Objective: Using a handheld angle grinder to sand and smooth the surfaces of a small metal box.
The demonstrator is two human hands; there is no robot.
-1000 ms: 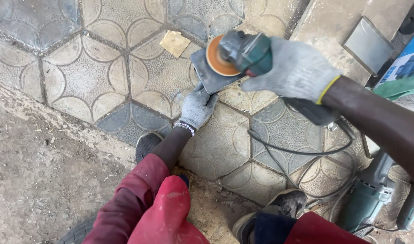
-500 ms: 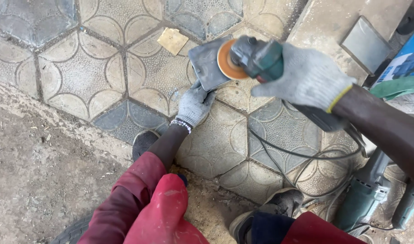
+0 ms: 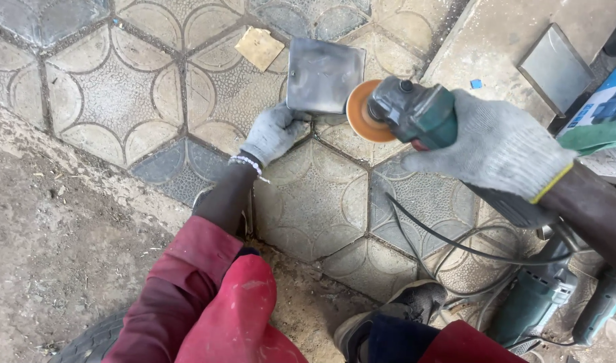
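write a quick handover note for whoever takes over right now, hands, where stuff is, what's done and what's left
Left hand, gloved, grips the lower left corner of the square metal plate, held on the patterned paving tiles.
Right hand, gloved, holds the green angle grinder; its orange disc sits at the plate's right edge.
Done: plate face looks partly ground, dull and smudged.
Left: cannot tell how much. A second metal plate lies on the concrete at upper right.

floor: patterned hexagonal paving tiles (image 3: 106,101) | left: bare dirt (image 3: 52,255) | daylight
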